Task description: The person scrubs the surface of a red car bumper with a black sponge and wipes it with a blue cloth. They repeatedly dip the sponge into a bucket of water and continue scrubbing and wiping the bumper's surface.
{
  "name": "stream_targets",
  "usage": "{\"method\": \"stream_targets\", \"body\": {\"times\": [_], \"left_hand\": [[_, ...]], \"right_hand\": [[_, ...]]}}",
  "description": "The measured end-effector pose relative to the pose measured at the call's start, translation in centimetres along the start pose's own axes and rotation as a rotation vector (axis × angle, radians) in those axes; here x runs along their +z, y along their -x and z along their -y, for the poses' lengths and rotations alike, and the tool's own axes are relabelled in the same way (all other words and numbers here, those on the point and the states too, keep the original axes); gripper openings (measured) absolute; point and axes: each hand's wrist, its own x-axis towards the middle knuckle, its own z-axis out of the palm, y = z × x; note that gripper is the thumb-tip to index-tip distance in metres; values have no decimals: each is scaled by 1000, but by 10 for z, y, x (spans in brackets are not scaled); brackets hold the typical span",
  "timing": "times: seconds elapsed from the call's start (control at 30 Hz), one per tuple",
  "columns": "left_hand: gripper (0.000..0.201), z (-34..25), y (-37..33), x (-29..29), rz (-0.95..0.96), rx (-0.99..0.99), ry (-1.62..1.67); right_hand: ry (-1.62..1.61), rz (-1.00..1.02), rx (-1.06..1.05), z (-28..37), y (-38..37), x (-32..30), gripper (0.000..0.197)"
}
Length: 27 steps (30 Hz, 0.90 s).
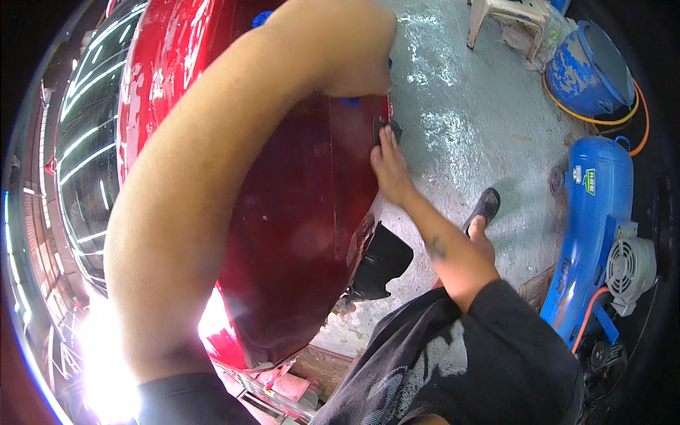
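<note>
A dark red car body panel (297, 184) with a dull, worn surface lies below my arms. At its right edge my right hand (389, 166) has its fingers pressed together, holding a small dark pad (397, 132) against the rim. My left arm (177, 198) rises from the lower left and bends across the top of the panel, close to the camera. The fingers of my left hand cannot be made out. Bits of something blue (348, 102) peek out under and beside that arm; their kind is hidden.
A glossy red body section and dark car glass (88, 142) stand at left. A black plastic part (382, 265) shows beneath the panel. On the right are a blue air compressor (595, 184), a blue drum (584, 74), an orange hose (641, 120) and a worn stool (511, 13).
</note>
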Motion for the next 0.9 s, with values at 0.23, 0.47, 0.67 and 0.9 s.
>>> {"method": "stream_targets", "body": {"times": [0.23, 0.47, 0.67, 0.9], "left_hand": [[38, 5, -9, 7, 92, -54, 49], [39, -2, -8, 12, -23, -40, 57], [39, -3, -10, 7, 52, -66, 61], [40, -2, -6, 6, 107, 89, 192]], "right_hand": [[-305, -151, -20, 4, 107, 44, 84], [-447, -343, 202, -29, 3, 31, 66], [-445, -344, 336, -35, 112, 24, 47], [-751, -505, 367, -46, 88, -11, 22]]}}
